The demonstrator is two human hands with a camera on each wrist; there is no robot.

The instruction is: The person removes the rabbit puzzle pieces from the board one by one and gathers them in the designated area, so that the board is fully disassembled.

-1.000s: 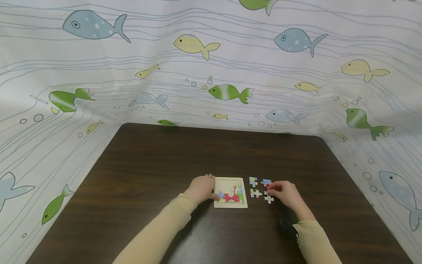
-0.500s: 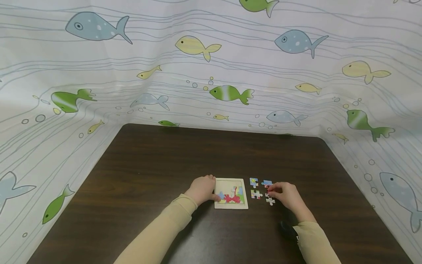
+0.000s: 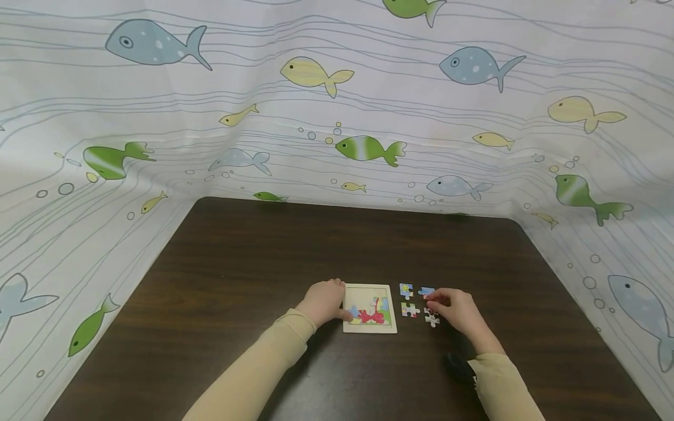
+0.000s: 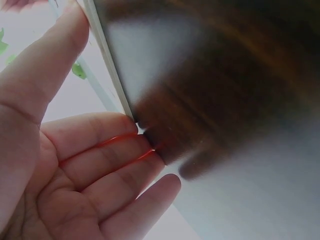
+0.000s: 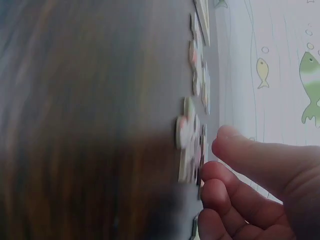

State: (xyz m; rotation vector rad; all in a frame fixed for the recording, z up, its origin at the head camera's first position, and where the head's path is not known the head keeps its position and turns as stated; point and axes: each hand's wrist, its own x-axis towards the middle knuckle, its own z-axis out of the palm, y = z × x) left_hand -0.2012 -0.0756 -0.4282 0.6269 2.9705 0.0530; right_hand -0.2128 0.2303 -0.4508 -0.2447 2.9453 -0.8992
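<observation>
A square wooden puzzle tray (image 3: 370, 329) lies on the table, its lower part filled with red, blue and green picture pieces. My left hand (image 3: 322, 302) steadies it from the left, with the thumb over the left edge. In the left wrist view, the extended fingers (image 4: 120, 160) touch near the tray's corner. Right of the tray lie several loose jigsaw pieces, including a white-and-green one (image 3: 409, 310) and a blue one with yellow (image 3: 406, 290). My right hand (image 3: 457, 309) is over the rightmost jigsaw piece (image 3: 432, 317); its thumb and bent fingers are apart, with nothing visible between them.
The dark wooden table (image 3: 263, 251) is enclosed by a white fish-print curtain (image 3: 316, 35) at the back and both sides. A black object (image 3: 459, 366) shows beneath the right wrist, partly hidden by the sleeve.
The right fingertips have shifted slightly among the loose pieces, uncovering a little more of the rightmost one. My left hand stays at the tray's left edge.
</observation>
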